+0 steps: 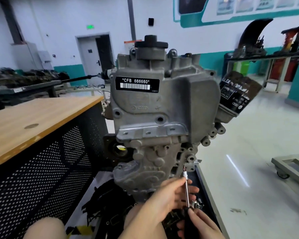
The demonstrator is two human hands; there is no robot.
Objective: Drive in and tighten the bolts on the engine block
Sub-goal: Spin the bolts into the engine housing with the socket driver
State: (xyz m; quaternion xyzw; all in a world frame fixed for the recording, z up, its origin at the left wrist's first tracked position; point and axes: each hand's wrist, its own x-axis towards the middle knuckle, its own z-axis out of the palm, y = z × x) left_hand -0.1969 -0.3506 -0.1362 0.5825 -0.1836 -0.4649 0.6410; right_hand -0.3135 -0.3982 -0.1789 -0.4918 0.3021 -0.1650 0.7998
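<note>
Grey cast metal fills the middle of the view: the engine block (162, 107) stands upright just past the person's knees, with a black label reading "*CFB 666660*" (137, 84) on its upper face and a black oil filter (238, 94) sticking out at its right side. Low in front of it, both hands hold a screwdriver (186, 187) whose slim metal shaft points up toward the lower right part of the block, its tip just short of a round boss there. The left hand (164, 195) pinches the shaft between thumb and fingers, near the bit holder. The right hand (199, 225) wraps around the dark handle at the bottom. A wooden table (33, 121) with a perforated black side panel stands to the left.
</note>
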